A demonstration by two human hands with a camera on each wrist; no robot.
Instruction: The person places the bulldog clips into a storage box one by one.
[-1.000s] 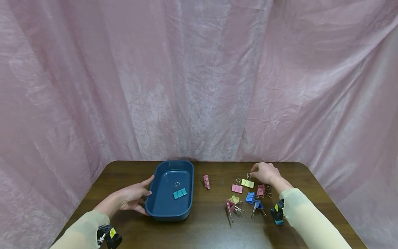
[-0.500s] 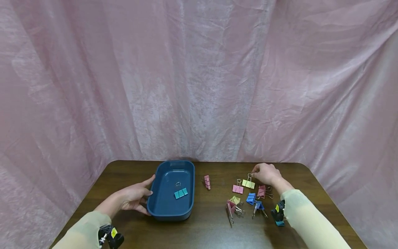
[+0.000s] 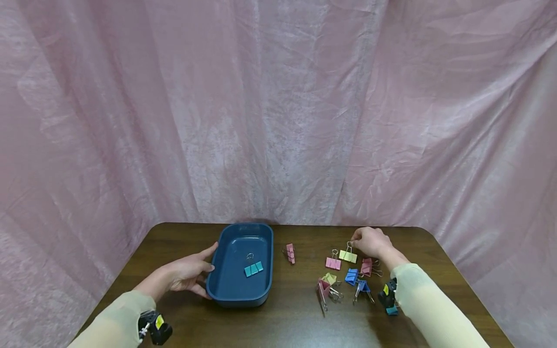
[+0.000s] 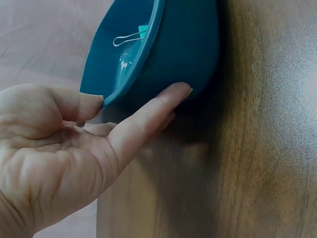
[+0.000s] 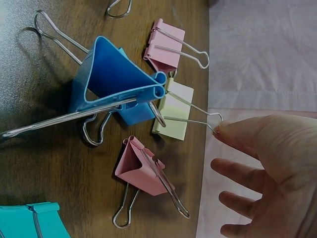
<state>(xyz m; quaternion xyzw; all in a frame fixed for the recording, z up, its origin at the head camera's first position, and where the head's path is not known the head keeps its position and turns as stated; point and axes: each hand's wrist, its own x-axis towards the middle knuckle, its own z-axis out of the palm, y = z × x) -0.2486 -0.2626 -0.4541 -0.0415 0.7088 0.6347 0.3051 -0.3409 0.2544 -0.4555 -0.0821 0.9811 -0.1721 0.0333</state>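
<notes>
My left hand (image 3: 187,274) holds the left side of a dark blue plastic tub (image 3: 235,287). In the left wrist view the thumb lies on its rim and the fingers reach along the outer wall. Inside the tub lies a teal binder clip (image 3: 254,269). At the back right, my right hand (image 3: 373,242) pinches a wire handle of a pale yellow binder clip (image 5: 176,111) between thumb and index finger; the other fingers are apart from it. A pink binder clip (image 5: 166,44) lies right beside the yellow one.
Blue binder clips (image 3: 351,276), a darker pink binder clip (image 3: 366,267) and a heap with a dark pink clip (image 3: 323,288) lie nearer the front. Another pink clip (image 3: 290,253) lies right of the tub. A teal clip (image 3: 392,310) lies under the right wrist camera. Behind hangs a pink curtain (image 3: 278,121).
The hands, the tub and the clips keep their places relative to each other. Only the head view shifts slightly.
</notes>
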